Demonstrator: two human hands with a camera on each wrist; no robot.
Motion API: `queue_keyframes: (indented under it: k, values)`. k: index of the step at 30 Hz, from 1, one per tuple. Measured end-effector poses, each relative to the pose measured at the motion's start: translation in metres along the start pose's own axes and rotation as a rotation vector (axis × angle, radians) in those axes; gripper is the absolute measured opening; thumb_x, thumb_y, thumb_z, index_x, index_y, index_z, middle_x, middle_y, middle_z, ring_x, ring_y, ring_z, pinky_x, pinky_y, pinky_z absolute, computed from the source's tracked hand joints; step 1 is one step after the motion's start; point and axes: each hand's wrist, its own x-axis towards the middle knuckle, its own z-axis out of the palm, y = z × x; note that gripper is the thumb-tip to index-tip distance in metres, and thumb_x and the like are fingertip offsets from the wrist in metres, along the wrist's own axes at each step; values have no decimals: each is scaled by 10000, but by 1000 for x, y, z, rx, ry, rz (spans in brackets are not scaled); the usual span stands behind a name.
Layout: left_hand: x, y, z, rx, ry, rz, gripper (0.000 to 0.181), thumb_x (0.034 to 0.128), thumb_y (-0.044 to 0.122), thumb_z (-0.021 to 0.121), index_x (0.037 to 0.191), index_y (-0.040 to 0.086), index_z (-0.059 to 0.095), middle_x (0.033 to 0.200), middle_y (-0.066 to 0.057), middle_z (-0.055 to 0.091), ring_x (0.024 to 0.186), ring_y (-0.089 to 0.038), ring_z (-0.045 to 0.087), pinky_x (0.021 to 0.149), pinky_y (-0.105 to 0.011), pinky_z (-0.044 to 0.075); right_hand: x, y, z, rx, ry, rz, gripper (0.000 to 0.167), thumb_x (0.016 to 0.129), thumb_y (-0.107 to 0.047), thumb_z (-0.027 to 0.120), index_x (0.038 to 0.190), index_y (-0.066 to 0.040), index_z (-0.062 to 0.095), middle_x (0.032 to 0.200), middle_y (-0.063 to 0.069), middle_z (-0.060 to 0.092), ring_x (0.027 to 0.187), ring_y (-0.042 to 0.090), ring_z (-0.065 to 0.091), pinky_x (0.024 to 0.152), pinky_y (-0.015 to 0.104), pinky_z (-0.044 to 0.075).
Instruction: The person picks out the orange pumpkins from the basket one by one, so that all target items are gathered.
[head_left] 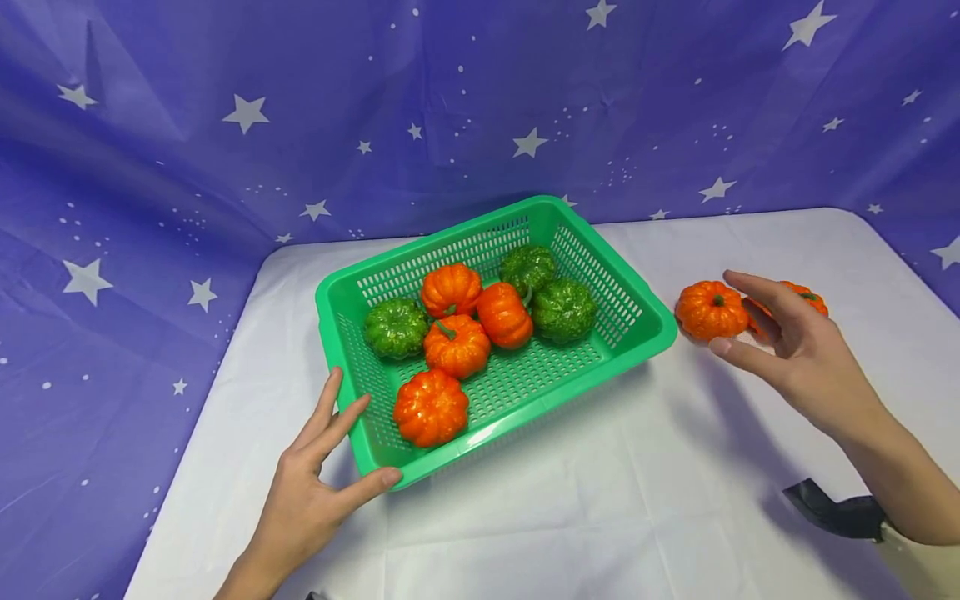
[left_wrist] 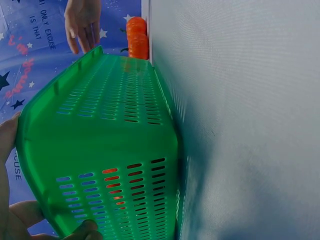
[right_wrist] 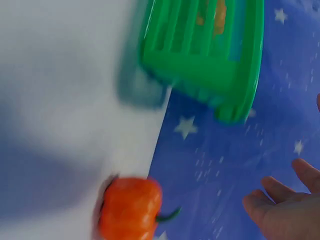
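Note:
A green basket (head_left: pixel 525 408) stands on the white table holding several orange and green pumpkins, such as an orange one (head_left: pixel 431 408) near its front left corner. My left hand (head_left: pixel 311 479) touches the basket's left end, thumb at the front corner and fingers spread along the rim; the left wrist view shows this hand (left_wrist: pixel 15 210) at the basket's wall (left_wrist: pixel 100 142). Right of the basket lies an orange pumpkin (head_left: pixel 711 310). Over it my right hand (head_left: pixel 813 367) is held with fingers parted and nothing between them. In the right wrist view this hand (right_wrist: pixel 290 207) is beside a pumpkin (right_wrist: pixel 130 207).
Another orange pumpkin (head_left: pixel 804 296) lies behind my right hand, partly hidden by it. A purple cloth (head_left: pixel 450 108) with stars hangs behind the white table (head_left: pixel 540 517). A dark strap (head_left: pixel 836 508) is by my right forearm.

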Motion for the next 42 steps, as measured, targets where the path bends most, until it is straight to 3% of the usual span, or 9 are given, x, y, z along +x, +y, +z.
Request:
queue_keyframes:
  k: [7,12,18,21,26,34,42]
  values:
    - [0,0,-1,-5,0,16,772,720,129,892,1409,64,550,1626,-15,187,1407,-421,277,1050,-99,230,3,-23,31,31,-105,-97,683,814,169,698,1437,4,472,1404,137,490,1314,182,446,1062,177,336]
    - [1,0,-2,-15,-1,21,772,720,115,890,1410,57,547,1626,-21,185,1398,-444,281,1053,-95,230,11,-34,54,66,-195,-139,653,835,132,704,1429,-42,497,1413,117,500,1325,195,441,1078,222,338]
    - [0,0,-1,-4,-9,-3,772,729,136,889,1417,73,543,1629,6,181,1410,-422,275,1051,-103,228,21,-44,82,69,-294,-107,572,894,-25,722,1417,-127,515,1423,14,502,1324,241,462,1061,240,376]
    - [0,-1,-1,1,-11,-15,775,728,141,891,1417,74,543,1630,21,178,1420,-390,267,1057,-105,226,26,-49,97,68,-343,-97,526,908,-102,727,1396,-134,532,1396,-3,523,1307,235,479,1075,326,385]
    - [1,0,0,-8,-16,-4,773,728,137,889,1416,68,543,1628,5,182,1417,-396,268,1063,-128,237,31,-57,122,37,-376,-100,409,915,-184,729,1301,-122,610,1288,-21,609,1210,173,556,1025,442,437]
    - [1,1,1,-1,-9,0,757,730,143,888,1406,70,555,1627,-5,186,1401,-428,290,1060,-136,245,38,-71,164,-59,-461,-157,395,906,-259,740,1249,-90,642,1212,-26,649,1103,122,579,913,356,492]
    - [-1,-1,-2,16,-16,-23,768,735,137,886,1421,87,542,1631,20,176,1410,-383,289,1069,-182,261,52,-83,195,-193,-552,-251,422,911,-277,727,1262,-63,634,1225,37,650,1114,188,598,934,351,479]
